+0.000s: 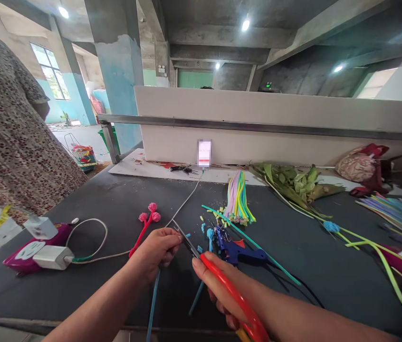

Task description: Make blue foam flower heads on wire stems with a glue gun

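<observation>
My left hand (158, 251): apparently pinching blue stem (153, 299), trailing below it. My right hand (217, 295): gripping scissors (230, 286), blades beside left hand. Seemingly finished: pink sprig (146, 230), beyond left hand. Seemingly unfinished: blue stem.

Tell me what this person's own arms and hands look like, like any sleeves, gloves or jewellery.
The left arm and right arm are bare as far as they show, with no sleeve in view. The left hand and right hand wear no gloves. I see no watch or bracelet; some fingers are hidden, so I can't rule out rings.
</observation>
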Demonstrator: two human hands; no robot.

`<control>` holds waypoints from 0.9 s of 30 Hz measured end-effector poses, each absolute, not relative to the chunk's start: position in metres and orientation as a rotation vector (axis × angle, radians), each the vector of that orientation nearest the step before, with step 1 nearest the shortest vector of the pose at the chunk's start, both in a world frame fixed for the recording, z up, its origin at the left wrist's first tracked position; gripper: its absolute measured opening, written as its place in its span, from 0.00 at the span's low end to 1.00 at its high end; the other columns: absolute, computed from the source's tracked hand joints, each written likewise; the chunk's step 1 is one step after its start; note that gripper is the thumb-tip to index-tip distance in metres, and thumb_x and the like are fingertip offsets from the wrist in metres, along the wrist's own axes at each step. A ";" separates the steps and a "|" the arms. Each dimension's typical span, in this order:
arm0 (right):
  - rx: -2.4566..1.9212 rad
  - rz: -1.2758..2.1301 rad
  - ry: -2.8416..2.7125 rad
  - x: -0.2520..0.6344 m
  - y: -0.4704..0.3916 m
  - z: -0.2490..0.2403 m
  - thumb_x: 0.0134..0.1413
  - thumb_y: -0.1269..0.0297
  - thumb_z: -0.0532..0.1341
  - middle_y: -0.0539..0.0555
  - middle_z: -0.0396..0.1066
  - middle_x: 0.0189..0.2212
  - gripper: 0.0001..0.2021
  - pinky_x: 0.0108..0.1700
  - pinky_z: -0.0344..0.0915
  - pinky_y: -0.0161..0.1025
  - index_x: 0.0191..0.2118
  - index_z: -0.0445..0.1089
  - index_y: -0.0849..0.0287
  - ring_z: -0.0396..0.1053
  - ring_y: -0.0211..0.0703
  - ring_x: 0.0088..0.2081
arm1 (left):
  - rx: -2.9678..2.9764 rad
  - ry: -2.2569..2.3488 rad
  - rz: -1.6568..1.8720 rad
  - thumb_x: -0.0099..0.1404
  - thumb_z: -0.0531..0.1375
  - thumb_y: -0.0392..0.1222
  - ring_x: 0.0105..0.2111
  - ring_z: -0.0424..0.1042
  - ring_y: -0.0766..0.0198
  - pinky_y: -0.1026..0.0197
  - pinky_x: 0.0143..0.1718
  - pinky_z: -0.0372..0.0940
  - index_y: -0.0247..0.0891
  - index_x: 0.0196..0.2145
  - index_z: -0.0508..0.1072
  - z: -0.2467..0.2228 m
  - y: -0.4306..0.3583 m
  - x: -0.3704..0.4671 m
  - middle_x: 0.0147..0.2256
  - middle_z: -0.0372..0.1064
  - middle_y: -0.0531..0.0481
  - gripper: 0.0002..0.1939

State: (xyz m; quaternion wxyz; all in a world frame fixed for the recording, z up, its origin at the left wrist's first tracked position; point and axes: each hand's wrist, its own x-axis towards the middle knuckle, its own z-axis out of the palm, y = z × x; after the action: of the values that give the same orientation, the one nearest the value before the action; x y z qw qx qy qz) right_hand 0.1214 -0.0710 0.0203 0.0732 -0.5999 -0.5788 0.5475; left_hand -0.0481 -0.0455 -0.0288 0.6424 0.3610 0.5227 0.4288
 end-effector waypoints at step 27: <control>-1.786 2.329 -1.044 0.150 -0.055 -0.005 0.47 0.36 0.51 0.47 0.60 0.12 0.29 0.15 0.59 0.28 0.21 0.64 0.61 0.59 0.30 0.11 | 0.809 1.083 1.001 0.52 0.58 0.36 0.17 0.54 0.77 0.70 0.17 0.41 0.35 0.26 0.60 -0.028 -0.045 -0.059 0.24 0.61 0.54 0.08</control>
State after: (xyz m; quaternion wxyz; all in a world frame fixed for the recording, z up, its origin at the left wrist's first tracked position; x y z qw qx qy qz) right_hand 0.1500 -0.0548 -0.0053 0.0133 -0.5733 -0.3351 0.7476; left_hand -0.0586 -0.0455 -0.0285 0.6668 0.3584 0.4797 0.4437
